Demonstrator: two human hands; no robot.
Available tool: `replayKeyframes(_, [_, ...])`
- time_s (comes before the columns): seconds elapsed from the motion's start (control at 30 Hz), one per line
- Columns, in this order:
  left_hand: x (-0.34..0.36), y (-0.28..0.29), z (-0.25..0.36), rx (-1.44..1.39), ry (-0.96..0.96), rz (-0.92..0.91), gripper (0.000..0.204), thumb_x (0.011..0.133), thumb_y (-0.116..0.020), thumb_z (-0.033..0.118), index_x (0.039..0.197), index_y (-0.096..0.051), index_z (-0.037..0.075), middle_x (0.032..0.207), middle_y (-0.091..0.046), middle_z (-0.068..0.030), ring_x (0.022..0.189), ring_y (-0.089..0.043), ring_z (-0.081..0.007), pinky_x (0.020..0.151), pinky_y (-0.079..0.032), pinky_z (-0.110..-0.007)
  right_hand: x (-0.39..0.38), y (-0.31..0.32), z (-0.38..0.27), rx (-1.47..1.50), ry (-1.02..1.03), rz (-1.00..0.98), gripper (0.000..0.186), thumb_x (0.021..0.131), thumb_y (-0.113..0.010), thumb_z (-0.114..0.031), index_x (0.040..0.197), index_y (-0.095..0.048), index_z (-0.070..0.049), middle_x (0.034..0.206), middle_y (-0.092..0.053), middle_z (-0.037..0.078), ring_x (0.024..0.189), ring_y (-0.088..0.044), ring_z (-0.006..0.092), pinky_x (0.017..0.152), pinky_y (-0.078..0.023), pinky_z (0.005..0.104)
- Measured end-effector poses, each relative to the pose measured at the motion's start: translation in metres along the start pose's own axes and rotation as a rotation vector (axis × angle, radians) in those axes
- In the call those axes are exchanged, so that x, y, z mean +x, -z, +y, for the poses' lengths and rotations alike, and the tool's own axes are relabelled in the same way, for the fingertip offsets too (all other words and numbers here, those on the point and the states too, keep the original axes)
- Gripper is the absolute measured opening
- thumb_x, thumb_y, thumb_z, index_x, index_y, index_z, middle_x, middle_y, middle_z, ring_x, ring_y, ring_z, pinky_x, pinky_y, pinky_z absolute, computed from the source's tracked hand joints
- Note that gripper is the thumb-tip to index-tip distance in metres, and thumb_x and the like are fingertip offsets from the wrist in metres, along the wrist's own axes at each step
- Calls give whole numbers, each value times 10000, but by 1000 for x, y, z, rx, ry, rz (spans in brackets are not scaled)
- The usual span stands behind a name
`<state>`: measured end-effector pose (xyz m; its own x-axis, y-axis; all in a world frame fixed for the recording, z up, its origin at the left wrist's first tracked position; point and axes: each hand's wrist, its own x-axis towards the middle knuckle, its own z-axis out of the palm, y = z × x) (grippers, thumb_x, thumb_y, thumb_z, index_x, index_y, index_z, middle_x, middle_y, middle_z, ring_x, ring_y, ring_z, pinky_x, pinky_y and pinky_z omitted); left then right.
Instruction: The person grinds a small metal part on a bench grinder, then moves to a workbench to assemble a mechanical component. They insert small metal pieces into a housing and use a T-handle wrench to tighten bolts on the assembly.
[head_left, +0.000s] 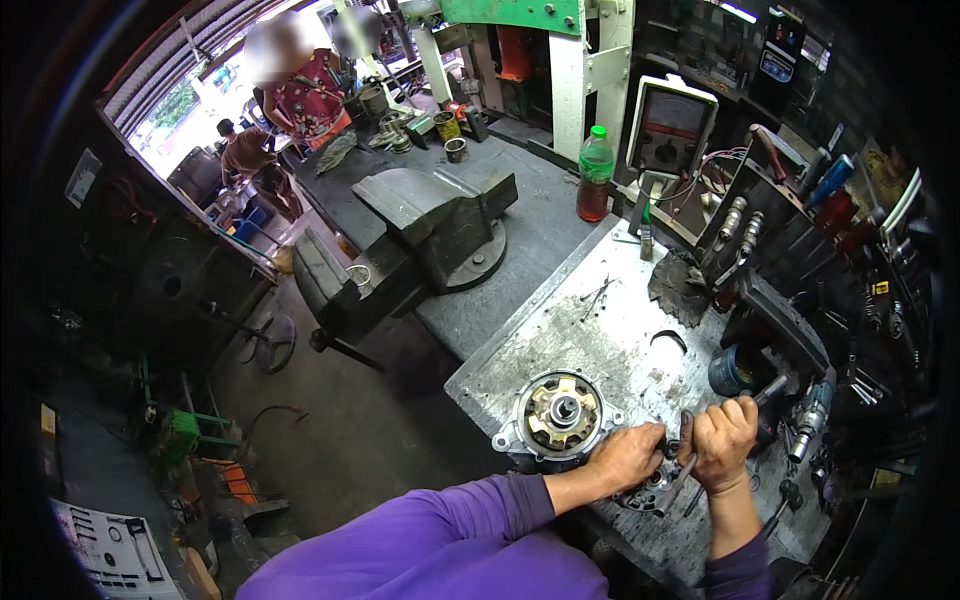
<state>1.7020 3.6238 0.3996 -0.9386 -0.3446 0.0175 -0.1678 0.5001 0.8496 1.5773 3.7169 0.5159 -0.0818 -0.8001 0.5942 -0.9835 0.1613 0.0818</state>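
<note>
My right hand (721, 440) is closed around a metal bar-like tool (678, 488), whose lower end slants down toward the bench. Close beside it, my left hand (627, 458) has its fingers curled in at a small dark round piece (671, 449); what it grips is mostly hidden. Beneath both hands lies a metal part with holes (640, 497), partly covered by them. Left of my left hand sits a round alternator-like housing (607, 395), open side up, with brass-coloured pieces and a central shaft (565, 408) inside.
A large bench vise (430, 215) stands on the dark table beyond. Around the metal-topped bench (560, 330) are a red-liquid bottle (595, 180), an analog meter (668, 130), a brush (646, 240), a blue can (737, 368) and a power driver (813, 412). Two people are far left.
</note>
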Motion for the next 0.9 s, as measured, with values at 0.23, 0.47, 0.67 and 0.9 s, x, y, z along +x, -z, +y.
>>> replayKeyframes(0.23, [-2,7,6,-47,53,-30,204,916,-699,226,957,-613,45,945,-708,-231,896,-694,-485,777,-572,-561,-14,-3,-36,-304,-362,56,323,896,-707,-192,660,-514,-87,632,-558,130,653,-518,325,770,-409,454])
replayKeyframes(0.47, [-3,4,4,60,-105,90,221,861,-731,197,948,-641,15,889,-722,-225,899,-715,-457,817,-582,-547,-12,19,10,-16,238,-123,326,859,-720,-237,680,-488,-94,714,-500,99,735,-520,313,852,-432,475])
replayKeyframes(0.67, [-1,-6,-5,63,-103,106,249,853,-750,231,962,-675,20,896,-729,-233,890,-719,-454,826,-587,-539,14,19,33,46,564,-245,319,787,-756,-366,744,-599,-93,812,-563,86,858,-580,298,1099,-429,538])
replayKeyframes(0.9, [2,4,6,70,40,24,268,832,-769,240,1025,-709,64,928,-739,-222,923,-729,-421,848,-591,-511,4,10,29,120,344,-152,264,725,-743,-237,649,-537,-92,728,-506,93,787,-549,317,1027,-452,518])
